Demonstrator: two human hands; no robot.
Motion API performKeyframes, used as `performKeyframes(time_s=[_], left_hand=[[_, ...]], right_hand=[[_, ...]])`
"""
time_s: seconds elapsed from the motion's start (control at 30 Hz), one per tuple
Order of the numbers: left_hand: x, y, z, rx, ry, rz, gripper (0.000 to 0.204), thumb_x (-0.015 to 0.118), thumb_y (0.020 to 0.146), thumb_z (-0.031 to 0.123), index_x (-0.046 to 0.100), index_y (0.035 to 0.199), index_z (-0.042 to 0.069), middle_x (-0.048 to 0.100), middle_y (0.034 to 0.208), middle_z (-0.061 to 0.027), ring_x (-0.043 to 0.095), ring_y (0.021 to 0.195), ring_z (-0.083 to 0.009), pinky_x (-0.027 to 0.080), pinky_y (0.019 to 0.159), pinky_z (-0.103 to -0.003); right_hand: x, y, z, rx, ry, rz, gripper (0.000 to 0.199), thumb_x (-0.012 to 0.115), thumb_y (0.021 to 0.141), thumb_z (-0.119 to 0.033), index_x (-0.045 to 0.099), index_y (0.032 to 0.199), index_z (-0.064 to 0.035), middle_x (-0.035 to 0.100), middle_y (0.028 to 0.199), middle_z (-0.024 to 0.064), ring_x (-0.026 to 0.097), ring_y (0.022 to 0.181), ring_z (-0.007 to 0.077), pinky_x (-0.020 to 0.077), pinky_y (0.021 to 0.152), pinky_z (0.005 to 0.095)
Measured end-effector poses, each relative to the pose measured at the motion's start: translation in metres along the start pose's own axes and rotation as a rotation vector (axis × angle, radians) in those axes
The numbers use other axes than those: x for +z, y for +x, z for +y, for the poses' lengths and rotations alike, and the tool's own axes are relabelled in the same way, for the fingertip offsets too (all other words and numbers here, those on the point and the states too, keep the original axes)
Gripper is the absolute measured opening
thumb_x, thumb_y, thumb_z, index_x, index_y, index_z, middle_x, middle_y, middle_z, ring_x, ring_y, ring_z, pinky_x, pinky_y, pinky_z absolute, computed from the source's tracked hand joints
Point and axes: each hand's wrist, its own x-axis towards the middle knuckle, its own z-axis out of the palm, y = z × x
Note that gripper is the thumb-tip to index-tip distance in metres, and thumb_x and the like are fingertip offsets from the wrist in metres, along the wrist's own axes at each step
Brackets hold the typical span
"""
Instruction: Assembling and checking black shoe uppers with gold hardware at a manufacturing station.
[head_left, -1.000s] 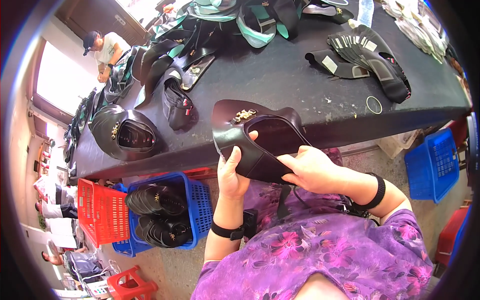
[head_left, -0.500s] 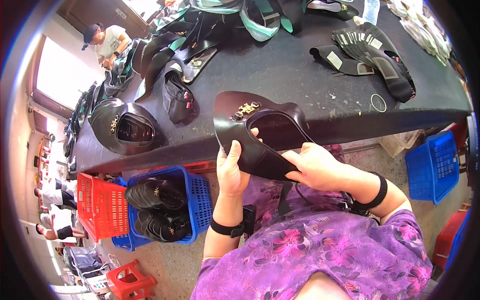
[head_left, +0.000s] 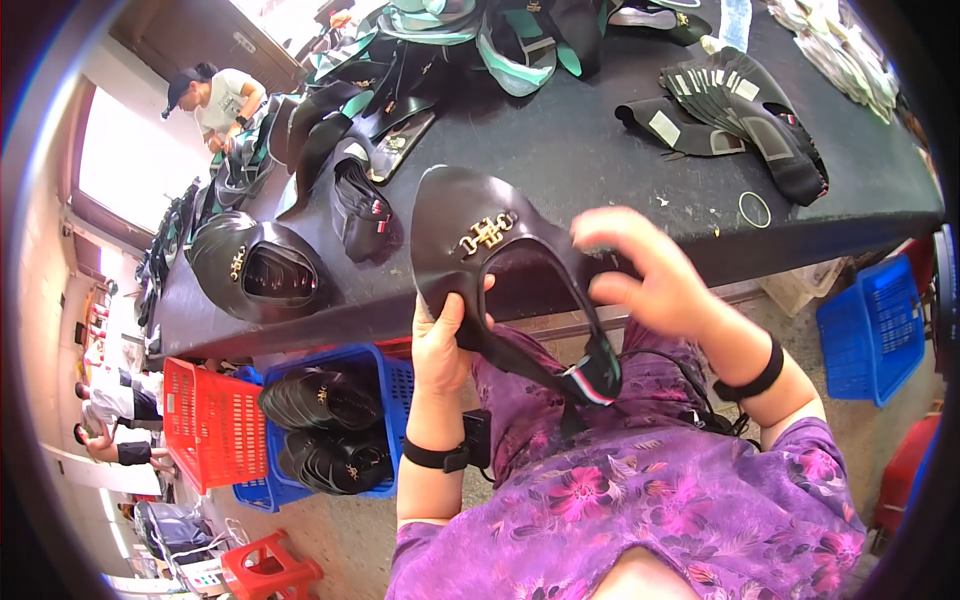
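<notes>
A black shoe upper with a gold metal ornament on its front hangs over the table's near edge. My left hand grips its left side, thumb on the outside, fingertips showing through the opening. A striped tab marks the heel part, which dangles toward my lap. My right hand is off the upper, just right of its opening, with thumb and fingers apart and slightly blurred. On the table to the left lies a nested stack of similar uppers. Beside it is a bundle of black strap pieces.
A blue basket holding stacked uppers stands below the table beside a red basket. Fanned black pieces and a rubber band lie on the table's right. Another blue basket is at right. A co-worker works at far left.
My right hand has let go of the upper and opened beside it. The upper has turned in my left hand, so its heel part hangs down and the striped tab shows.
</notes>
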Motion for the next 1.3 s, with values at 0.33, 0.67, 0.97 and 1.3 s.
performKeyframes(time_s=[0.33, 0.67, 0.97, 1.3], left_hand=[[0.002, 0.007, 0.029, -0.074, 0.105, -0.138, 0.031, 0.053, 0.084, 0.009, 0.046, 0.114, 0.001, 0.057, 0.102, -0.0172, 0.059, 0.09, -0.0297, 0.054, 0.055, -0.03], [0.033, 0.005, 0.041, -0.023, 0.259, -0.1, 0.058, 0.05, 0.083, -0.001, 0.024, 0.134, 0.008, 0.046, 0.121, -0.0156, 0.053, 0.101, -0.0267, 0.047, 0.085, -0.039], [0.014, 0.007, 0.041, -0.15, 0.223, -0.174, 0.062, 0.055, 0.08, 0.001, 0.024, 0.134, 0.005, 0.045, 0.123, -0.0141, 0.048, 0.109, -0.0225, 0.037, 0.094, -0.035], [0.025, 0.011, 0.045, -0.004, 0.116, -0.251, 0.077, 0.06, 0.076, 0.004, 0.014, 0.138, 0.011, 0.03, 0.135, -0.013, 0.037, 0.12, -0.0275, 0.033, 0.098, -0.038]], right_hand=[[0.021, 0.021, 0.038, 0.38, 1.127, -0.138, 0.065, 0.065, 0.074, -0.009, 0.031, 0.129, -0.0016, 0.046, 0.12, 0.0081, 0.043, 0.11, 0.0148, 0.0336, 0.095, 0.0286], [0.019, 0.007, 0.031, 0.458, 1.131, 0.018, 0.042, 0.064, 0.076, -0.004, 0.047, 0.114, -0.0009, 0.058, 0.1, 0.004, 0.053, 0.09, 0.0089, 0.0432, 0.082, 0.0241], [0.013, 0.004, 0.016, 0.422, 1.089, 0.114, 0.033, 0.065, 0.076, -0.005, 0.052, 0.106, -0.0022, 0.059, 0.096, 0.002, 0.054, 0.086, 0.0076, 0.0434, 0.08, 0.0228], [0.008, 0.015, 0.008, 0.414, 1.366, -0.029, 0.065, 0.063, 0.073, -0.004, 0.031, 0.129, -0.0019, 0.047, 0.12, 0.0084, 0.045, 0.108, 0.0126, 0.0381, 0.091, 0.0272]])
